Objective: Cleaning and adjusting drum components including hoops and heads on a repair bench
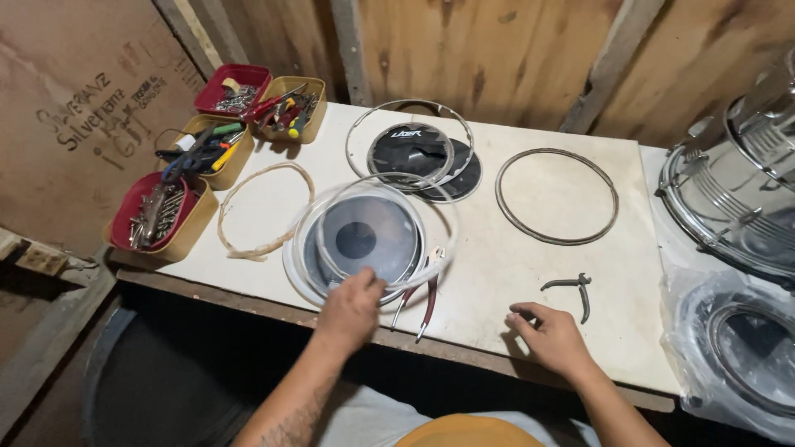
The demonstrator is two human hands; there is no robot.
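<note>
My left hand (350, 308) grips the near rim of a clear round drumhead (364, 236) with a dark centre dot, lying on the white tabletop (497, 257). A thin clear hoop lies tilted over that drumhead. Red-handled pliers (421, 302) lie just right of this hand, partly under the drumhead's edge. My right hand (551, 335) rests on the table near the front edge, fingers loosely curled and holding nothing. Dark grey pliers (571, 290) lie just beyond its fingertips.
A black drumhead with a metal ring (422, 153) lies at the back, a bare metal hoop (556, 196) to the right, a wooden hoop (265, 207) to the left. Trays of tools and screws (161, 215) line the left edge. A chrome drum (737, 199) stands far right.
</note>
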